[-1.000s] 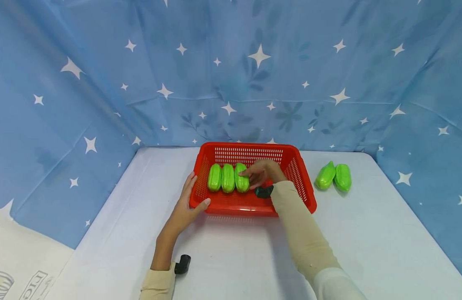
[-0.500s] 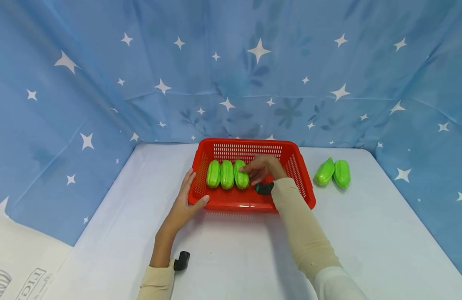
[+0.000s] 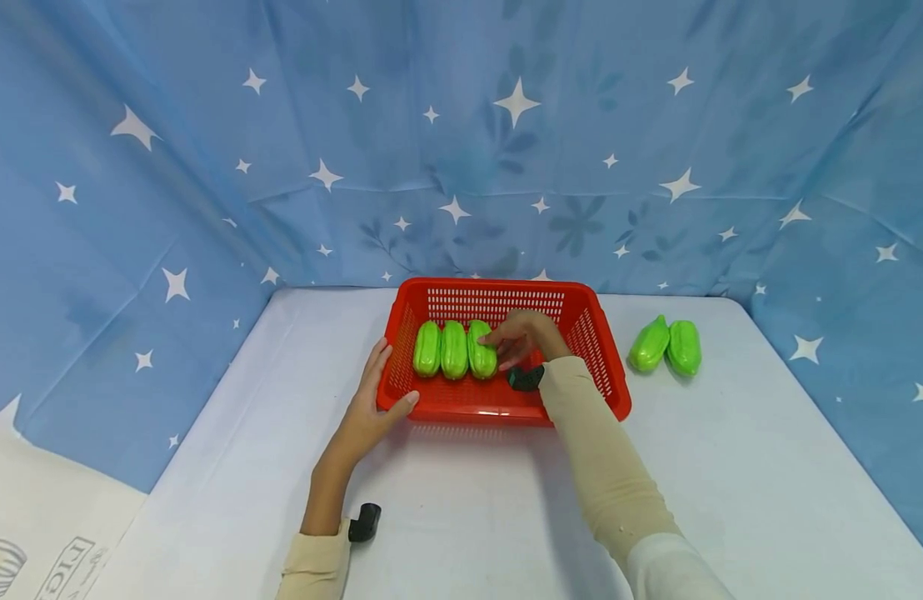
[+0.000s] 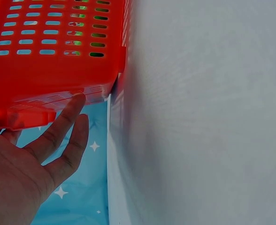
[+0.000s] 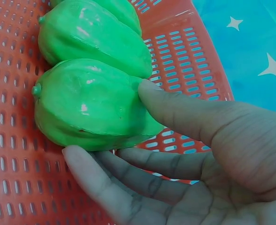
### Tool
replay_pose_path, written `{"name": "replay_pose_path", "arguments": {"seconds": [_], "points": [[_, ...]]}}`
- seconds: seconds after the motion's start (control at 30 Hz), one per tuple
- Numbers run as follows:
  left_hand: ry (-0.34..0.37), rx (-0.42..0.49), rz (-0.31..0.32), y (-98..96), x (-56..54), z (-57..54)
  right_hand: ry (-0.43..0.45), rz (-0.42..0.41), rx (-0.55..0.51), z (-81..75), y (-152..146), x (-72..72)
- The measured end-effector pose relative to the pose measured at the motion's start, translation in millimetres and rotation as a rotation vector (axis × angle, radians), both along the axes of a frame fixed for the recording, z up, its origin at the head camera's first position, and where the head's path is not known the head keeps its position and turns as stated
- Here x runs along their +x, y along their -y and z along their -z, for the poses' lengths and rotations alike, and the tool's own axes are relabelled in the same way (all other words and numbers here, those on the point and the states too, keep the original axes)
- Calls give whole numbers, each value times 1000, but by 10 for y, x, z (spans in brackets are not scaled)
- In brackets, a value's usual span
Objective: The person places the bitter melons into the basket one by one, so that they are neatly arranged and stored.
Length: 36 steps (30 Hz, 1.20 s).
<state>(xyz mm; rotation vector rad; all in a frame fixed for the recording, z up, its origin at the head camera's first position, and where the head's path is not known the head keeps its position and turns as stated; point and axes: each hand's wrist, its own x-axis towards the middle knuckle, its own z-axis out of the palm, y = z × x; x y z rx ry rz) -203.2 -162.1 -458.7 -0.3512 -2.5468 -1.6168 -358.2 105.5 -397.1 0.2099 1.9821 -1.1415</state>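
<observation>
Left hand: spread wide against the red basket.
Right hand: held the rightmost fruit in the basket.
Fruit pair: lay right of the basket.

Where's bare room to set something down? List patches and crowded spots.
Free: the white table between the left hand and right sleeve, in front of the red basket; also left of that hand, and right of the sleeve, nearer than the two loose fruits. Crowded: the basket's left half: three green fruits, right hand at the rightmost.
</observation>
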Motion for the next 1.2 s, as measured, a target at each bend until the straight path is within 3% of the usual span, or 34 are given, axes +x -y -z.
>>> {"name": "replay_pose_path", "arguments": {"seconds": [0.43,0.77,1.2], "points": [[5,17,5,-12,7,-1,22,17,-30,45,0,-22],[7,1,-3,-2,6,-10,-14,30,-44,-23,-44,44],[13,-7,-7,-14,7,-23,0,12,-45,-18,-98,15]]}}
